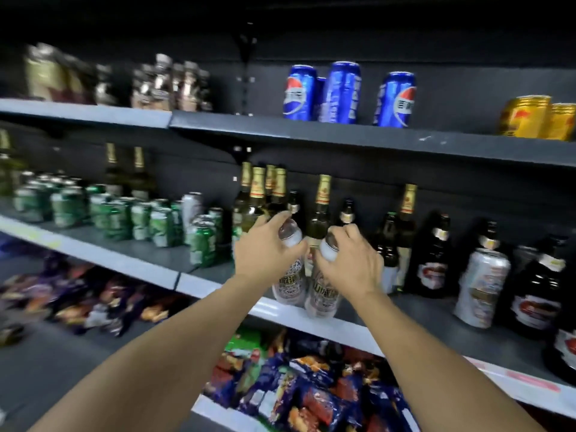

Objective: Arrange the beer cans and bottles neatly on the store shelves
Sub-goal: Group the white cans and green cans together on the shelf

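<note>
Two clear bottles stood side by side at the front edge of the middle shelf [420, 310], their ornate white labels carrying characters too blurred to read. The left hand [265, 244] held its grip curled round the neck of the left clear bottle [289, 275], and the right hand [352, 260] had its grip curled round the top of the right clear bottle [321, 294]; the two bottles touched or nearly touched. Directly behind them stood tall green bottles [319, 219] with gold foil necks and red-and-gold neck labels, the writing illegible. To the right were squat dark bottles [433, 263] with red oval labels, and a silver can [481, 288] with a printed panel that could not be made out stood at the front among them. To the left, a crowd of green cans [118, 218] filled the same shelf, blurred. On the shelf above, blue Pepsi cans [300, 93] showed the red, white and blue globe with Chinese characters, and gold cans [525, 116] with red marks stood further right. Brown bottles [168, 85] at upper left were smeared by motion. Below, bright snack packets [311, 385] lay heaped on the lower shelf.
</note>
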Available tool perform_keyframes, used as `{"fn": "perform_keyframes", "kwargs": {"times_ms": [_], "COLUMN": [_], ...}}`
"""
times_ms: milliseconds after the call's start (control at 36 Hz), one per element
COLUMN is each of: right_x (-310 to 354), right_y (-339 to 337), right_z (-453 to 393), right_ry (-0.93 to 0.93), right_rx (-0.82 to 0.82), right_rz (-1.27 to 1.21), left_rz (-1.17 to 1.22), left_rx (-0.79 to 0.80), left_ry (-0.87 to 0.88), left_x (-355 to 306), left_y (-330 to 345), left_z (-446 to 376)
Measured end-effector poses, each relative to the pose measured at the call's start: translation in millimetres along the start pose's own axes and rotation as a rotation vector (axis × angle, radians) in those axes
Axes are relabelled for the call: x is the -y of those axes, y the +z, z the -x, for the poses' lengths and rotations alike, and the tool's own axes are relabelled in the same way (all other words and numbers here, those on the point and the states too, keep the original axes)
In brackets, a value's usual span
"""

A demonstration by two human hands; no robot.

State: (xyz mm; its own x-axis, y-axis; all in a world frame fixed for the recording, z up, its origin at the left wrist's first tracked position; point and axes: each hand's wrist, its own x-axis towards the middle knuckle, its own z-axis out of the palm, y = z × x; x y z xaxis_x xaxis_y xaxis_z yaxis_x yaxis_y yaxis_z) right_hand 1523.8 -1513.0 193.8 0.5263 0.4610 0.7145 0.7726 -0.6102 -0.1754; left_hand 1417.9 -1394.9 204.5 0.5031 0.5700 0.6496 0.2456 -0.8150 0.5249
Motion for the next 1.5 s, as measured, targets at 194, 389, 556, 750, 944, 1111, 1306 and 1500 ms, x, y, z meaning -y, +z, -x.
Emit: {"fn": "perform_keyframes", "kwargs": {"times_ms": [194, 389, 556, 750, 944, 1111, 1306, 1500], "right_x": [92.4, 190.9, 275.3, 348.9, 382.5, 392.4, 405.1, 414.8], "right_y": [45.7, 82.1, 116.0, 158.8, 202.0, 240.9, 289.3, 328.9], "right_z": [-6.1, -21.8, -41.1, -64.0, -98.7, -137.7, -175.7, -193.1], "right_ry": [-0.114, -0.128, -0.116, -0.119, -0.121, -0.123, -0.087, -0.075], "right_rx": [0.066, 0.104, 0.105, 0.115, 0.110, 0.102, 0.184, 0.220], "right_rz": [-0.116, -0.199, -0.254, -0.237, -0.222, -0.244, -0.260, -0.221], "left_rz": [-0.070, -0.080, -0.134, -0.076, -0.065, -0.080, -0.098, -0.109], "left_rx": [-0.094, -0.174, -0.207, -0.306, -0.340, -0.353, -0.318, -0.249], "left_ry": [-0.137, -0.264, -0.300, -0.351, -0.371, -0.385, -0.374, -0.385], "left_x": [82.9, 168.1, 245.4, 322.0, 374.2, 412.3, 449.4, 482.5], "left_y": [-61.8, -124.0, -175.8, -209.4, -208.3, -193.4, -173.3, -157.9], "left_z": [2.6, -0.3, -15.7, -37.5, -73.7, -121.0, -181.8, -227.3]}}
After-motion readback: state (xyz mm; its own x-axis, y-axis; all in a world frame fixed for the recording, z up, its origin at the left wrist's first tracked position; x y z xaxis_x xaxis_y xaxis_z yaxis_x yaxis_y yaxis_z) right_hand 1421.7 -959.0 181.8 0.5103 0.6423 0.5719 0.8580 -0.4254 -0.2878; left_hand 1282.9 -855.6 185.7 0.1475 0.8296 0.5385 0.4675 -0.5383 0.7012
